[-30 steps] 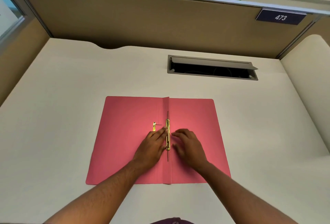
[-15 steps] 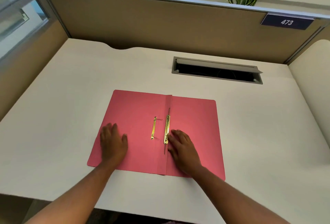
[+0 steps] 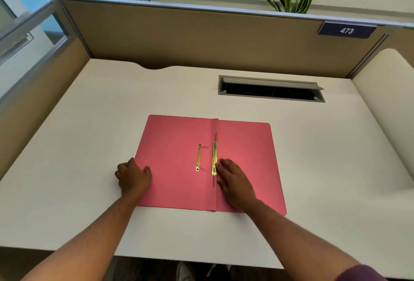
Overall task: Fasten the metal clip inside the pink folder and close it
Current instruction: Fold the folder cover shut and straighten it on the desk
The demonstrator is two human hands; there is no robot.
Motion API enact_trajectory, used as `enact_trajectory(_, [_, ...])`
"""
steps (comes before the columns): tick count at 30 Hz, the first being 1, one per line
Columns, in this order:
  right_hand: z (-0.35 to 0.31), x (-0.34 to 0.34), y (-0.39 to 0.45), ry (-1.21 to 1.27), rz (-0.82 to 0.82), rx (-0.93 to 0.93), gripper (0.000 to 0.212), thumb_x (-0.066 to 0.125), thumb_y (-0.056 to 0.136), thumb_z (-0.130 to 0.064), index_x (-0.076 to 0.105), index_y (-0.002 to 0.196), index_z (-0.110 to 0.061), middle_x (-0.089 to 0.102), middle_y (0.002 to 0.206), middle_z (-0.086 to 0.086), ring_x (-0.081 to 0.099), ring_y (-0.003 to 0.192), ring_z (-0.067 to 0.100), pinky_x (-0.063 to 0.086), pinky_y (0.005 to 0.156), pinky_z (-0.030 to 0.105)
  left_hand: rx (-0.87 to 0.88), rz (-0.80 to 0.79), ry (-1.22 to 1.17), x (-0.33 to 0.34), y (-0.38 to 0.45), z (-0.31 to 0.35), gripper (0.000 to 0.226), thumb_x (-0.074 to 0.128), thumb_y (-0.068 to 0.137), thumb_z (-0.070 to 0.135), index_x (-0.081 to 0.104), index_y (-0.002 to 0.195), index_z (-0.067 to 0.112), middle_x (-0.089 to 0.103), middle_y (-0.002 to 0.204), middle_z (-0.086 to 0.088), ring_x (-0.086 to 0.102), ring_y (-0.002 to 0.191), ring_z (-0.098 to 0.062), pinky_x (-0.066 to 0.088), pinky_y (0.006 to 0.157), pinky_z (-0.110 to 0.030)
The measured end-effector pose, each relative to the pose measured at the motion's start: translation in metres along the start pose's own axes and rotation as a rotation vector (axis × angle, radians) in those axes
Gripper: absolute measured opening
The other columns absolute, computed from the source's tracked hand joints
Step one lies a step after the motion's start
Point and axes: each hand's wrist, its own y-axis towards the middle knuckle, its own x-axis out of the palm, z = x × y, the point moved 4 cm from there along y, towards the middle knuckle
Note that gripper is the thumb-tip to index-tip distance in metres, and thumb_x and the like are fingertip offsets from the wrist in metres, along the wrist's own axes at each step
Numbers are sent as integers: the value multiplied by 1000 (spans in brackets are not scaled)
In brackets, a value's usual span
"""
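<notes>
The pink folder (image 3: 177, 168) lies open and flat on the white desk (image 3: 89, 146). Along its spine fold runs a gold metal clip bar (image 3: 214, 157); a second, shorter gold strip (image 3: 198, 158) lies on the left flap, apart from the bar. My left hand (image 3: 132, 177) is at the left flap's outer edge, fingers curled over the edge with the thumb on top. My right hand (image 3: 235, 180) rests flat on the right flap, fingertips touching the lower end of the clip bar.
A grey cable slot (image 3: 271, 89) with a raised lid is set in the desk behind the folder. Brown partition walls (image 3: 190, 39) enclose the back and sides. The desk's front edge runs just below my forearms.
My left hand left the clip, slid across the left flap to its outer edge and now curls over it. The right hand stayed by the clip bar. The camera tilted back.
</notes>
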Motion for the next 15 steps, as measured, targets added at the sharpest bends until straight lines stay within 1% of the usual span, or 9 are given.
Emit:
enact_trajectory(2, [-4,-3,0,-8,-33,10,50,48,105,-33,45,153,-19,42,162,5,31,152,28,30,124,42,-89,-29,-81,-9,8,-6,52,63,89,31,52,133,4,49,134,-25,44,123,-45,42,99,-50])
enact_trajectory(4, [-6,-5,-1,-17,-60,7,52,50,104,-30,43,154,-19,40,163,6,30,153,30,28,125,43,-94,-50,-204,-17,15,-9,40,60,88,32,65,117,5,64,121,-21,57,110,-41,48,98,-47])
enact_trajectory(5, [-7,-7,-3,-22,-72,6,53,51,103,-29,42,155,-19,39,163,6,29,153,30,27,125,43,-106,-73,-305,-22,16,-10,34,61,88,31,69,110,6,69,112,-17,62,103,-38,50,95,-45])
enact_trajectory(7, [-5,-9,-7,-24,-78,14,55,53,101,-26,41,155,-19,39,163,6,30,153,30,26,126,42,-151,-100,-498,-33,20,-10,32,63,84,33,73,100,8,71,98,-13,64,90,-31,53,87,-42])
enact_trajectory(9, [-4,-10,-16,-19,-59,37,57,56,99,-22,43,154,-19,42,162,6,32,152,30,28,125,42,-145,-139,-628,-45,23,-9,34,65,78,40,73,82,7,68,80,-9,58,74,-23,47,72,-37])
enact_trajectory(10, [-3,-11,-20,-16,-51,48,57,56,98,-21,44,153,-18,43,161,6,34,151,30,29,125,43,-127,-173,-689,-50,24,-4,32,65,79,40,72,75,9,66,76,-8,56,73,-22,45,70,-36])
enact_trajectory(11, [-2,-11,-25,-14,-42,56,57,57,97,-20,45,152,-17,44,160,7,35,150,30,29,124,43,-102,-224,-762,-56,20,4,29,65,83,37,72,76,10,68,78,-9,59,73,-23,46,70,-35])
enact_trajectory(12, [-2,-11,-30,-12,-30,63,56,57,97,-19,46,152,-15,45,159,7,36,149,30,30,124,43,-67,-286,-830,-62,15,13,27,62,90,34,73,85,9,71,82,-9,63,74,-24,49,71,-34])
enact_trajectory(15, [-1,-13,-43,-3,-2,92,57,59,96,-18,45,151,-13,47,158,8,38,148,28,28,125,40,38,-448,-941,-75,-3,41,32,51,100,32,71,103,7,75,93,-9,71,82,-21,53,70,-32])
